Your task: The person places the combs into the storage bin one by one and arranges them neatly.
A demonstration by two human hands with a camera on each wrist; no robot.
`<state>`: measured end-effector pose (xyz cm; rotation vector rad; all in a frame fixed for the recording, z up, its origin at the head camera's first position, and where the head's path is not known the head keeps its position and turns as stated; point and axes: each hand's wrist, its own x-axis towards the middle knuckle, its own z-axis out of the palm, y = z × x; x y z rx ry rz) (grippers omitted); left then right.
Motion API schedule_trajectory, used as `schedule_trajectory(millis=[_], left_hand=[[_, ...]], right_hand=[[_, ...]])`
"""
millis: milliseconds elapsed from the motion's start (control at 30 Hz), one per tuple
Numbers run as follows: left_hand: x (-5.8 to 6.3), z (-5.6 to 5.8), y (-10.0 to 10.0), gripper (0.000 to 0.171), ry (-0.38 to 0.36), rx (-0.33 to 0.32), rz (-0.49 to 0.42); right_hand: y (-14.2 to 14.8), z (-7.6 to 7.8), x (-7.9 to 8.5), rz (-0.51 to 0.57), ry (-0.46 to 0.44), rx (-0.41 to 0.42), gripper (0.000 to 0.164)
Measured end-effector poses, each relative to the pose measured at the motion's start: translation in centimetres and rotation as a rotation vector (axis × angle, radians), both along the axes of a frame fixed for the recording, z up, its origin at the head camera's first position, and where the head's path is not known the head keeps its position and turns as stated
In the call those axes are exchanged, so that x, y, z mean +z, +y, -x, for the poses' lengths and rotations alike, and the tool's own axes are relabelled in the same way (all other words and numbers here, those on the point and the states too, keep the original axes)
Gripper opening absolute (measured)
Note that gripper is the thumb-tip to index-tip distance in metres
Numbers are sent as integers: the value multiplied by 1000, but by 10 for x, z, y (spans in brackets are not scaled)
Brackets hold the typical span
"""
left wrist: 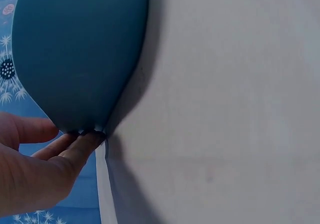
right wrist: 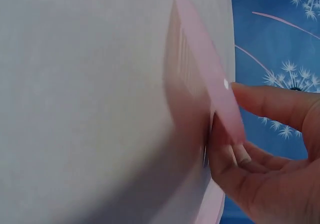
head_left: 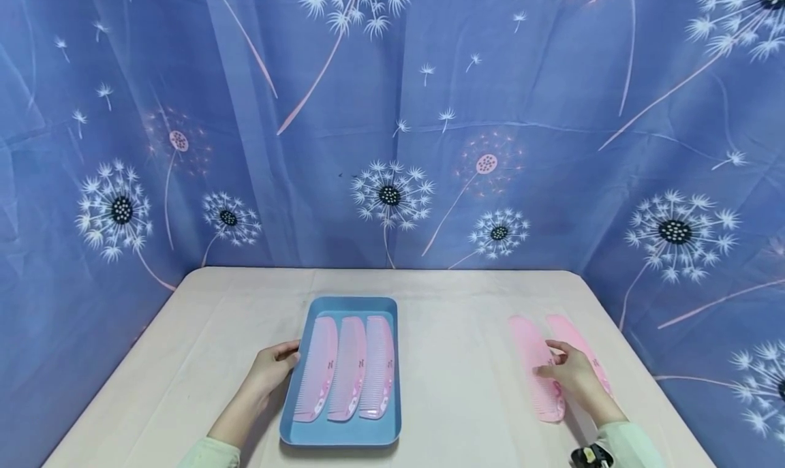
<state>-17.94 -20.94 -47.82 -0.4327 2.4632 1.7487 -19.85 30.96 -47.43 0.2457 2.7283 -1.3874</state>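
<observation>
My left hand (head_left: 270,372) holds the left side of a blue rectangular tray (head_left: 340,435). In the left wrist view, thumb and fingers (left wrist: 75,149) meet the tray's wall (left wrist: 82,59). Three pink combs lie side by side in it: a left comb (head_left: 319,369), a middle comb (head_left: 351,369) and a right comb (head_left: 379,366). Over at the right, my right hand (head_left: 573,372) pinches another pink comb (head_left: 530,352) between thumb and fingers. This comb (right wrist: 205,59) is tilted on edge close over the table in the right wrist view. A further pink comb (head_left: 567,328) lies partly hidden behind that hand.
The table (head_left: 454,359) has a pale cloth and rounded far corners. Blue dandelion-print curtains (head_left: 392,114) enclose the back and both sides. A small black device (head_left: 591,456) sits at my right wrist.
</observation>
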Motion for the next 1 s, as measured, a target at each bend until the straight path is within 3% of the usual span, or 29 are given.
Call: schedule_trajectory(millis=[500, 1000], left_hand=[[0, 1, 0, 38, -9, -2, 1], [-1, 1, 0, 37, 15, 0, -14]], right_hand=[[-10, 0, 4, 253, -48, 8, 65], [-50, -5, 9, 359, -17, 28, 67]])
